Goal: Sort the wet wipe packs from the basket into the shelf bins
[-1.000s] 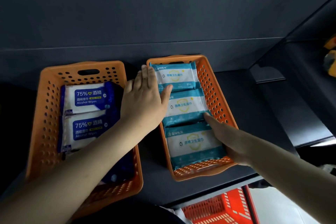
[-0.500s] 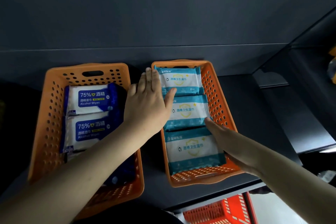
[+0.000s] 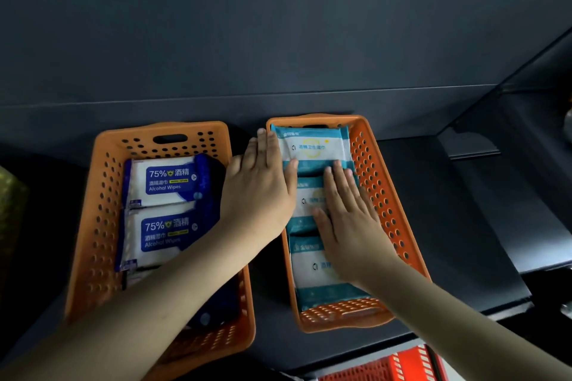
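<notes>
Both blue packs [image 3: 168, 179] read "75% 酒精" and "Alcohol Wipes"; the far teal pack [image 3: 311, 147] reads "酒精卫生湿巾".

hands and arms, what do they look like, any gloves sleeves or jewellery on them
The left hand and the right hand are both bare, with no gloves. No ring, watch or bracelet shows on either. The left forearm and the right forearm are uncovered too, with no sleeve in view up to the picture's edge.

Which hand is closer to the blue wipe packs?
Left. The left hand lies flat just beside the blue wipe packs, at the edge of the right bin. The right hand rests on the teal packs inside that bin, farther away.
</notes>
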